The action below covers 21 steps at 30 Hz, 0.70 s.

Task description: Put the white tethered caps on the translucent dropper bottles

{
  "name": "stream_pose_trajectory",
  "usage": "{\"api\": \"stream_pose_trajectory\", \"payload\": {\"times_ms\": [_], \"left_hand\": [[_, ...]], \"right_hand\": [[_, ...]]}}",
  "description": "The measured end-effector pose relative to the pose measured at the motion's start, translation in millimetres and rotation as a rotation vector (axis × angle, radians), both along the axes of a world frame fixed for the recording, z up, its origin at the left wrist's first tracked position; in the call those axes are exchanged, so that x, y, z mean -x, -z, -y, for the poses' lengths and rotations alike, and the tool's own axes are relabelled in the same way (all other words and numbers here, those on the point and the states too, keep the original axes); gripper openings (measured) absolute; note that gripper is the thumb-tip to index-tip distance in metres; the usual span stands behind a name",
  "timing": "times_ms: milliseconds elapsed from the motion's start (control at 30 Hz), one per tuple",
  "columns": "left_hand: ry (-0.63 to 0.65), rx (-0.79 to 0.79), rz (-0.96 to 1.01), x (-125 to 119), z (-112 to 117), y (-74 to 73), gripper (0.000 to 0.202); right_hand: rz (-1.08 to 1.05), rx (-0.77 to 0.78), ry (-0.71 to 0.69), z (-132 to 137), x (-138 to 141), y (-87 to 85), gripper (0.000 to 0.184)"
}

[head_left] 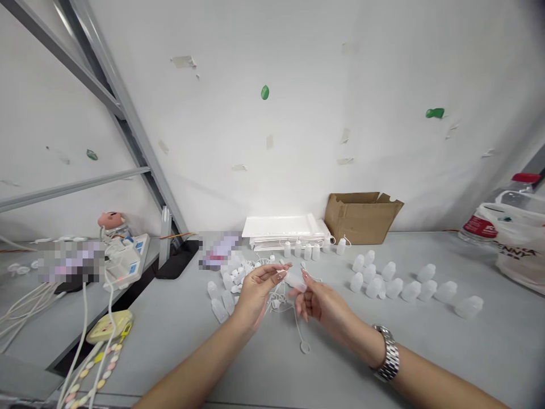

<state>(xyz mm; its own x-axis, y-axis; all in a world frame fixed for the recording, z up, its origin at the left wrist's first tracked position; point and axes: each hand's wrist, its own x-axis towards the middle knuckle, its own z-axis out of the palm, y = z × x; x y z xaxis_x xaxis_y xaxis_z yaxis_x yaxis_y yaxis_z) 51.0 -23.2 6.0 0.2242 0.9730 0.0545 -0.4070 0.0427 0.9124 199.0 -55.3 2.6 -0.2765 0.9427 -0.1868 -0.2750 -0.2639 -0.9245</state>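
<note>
Both my hands are raised over the grey table [426, 352], fingertips meeting on a small translucent white plastic bottle [296, 279]. My left hand [258, 292] pinches one end with thumb and fingers. My right hand [319, 304], a metal watch [388, 360] on its wrist, grips the other end. A thin white tether with a ring cap [304, 347] hangs below the bottle. Under and behind my hands lies a pile of loose bottles and caps [232, 284].
Several capped bottles [395, 284] lie to the right, and a row stands [306, 250] by a stack of white bags [283, 230]. A cardboard box [361, 216] sits against the wall. A plastic bag [519, 244] is far right; power strip [125, 258] and cables [80, 341] are left.
</note>
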Motion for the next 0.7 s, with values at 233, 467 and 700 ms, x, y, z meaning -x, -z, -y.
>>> {"api": "stream_pose_trajectory", "payload": {"times_ms": [233,467,700], "left_hand": [[-0.049,-0.003,-0.020,1.4,-2.3,-0.5,0.014],[-0.038,-0.033,-0.062,1.0,-0.2,-1.5,0.014],[-0.081,-0.016,-0.059,2.7,-4.6,1.4,0.014]], "right_hand": [[0.142,-0.218,0.192,-0.8,1.7,4.8,0.040],[0.173,-0.130,0.046,-1.2,3.0,11.9,0.052],[0.278,-0.299,0.175,3.1,2.6,5.8,0.042]]}}
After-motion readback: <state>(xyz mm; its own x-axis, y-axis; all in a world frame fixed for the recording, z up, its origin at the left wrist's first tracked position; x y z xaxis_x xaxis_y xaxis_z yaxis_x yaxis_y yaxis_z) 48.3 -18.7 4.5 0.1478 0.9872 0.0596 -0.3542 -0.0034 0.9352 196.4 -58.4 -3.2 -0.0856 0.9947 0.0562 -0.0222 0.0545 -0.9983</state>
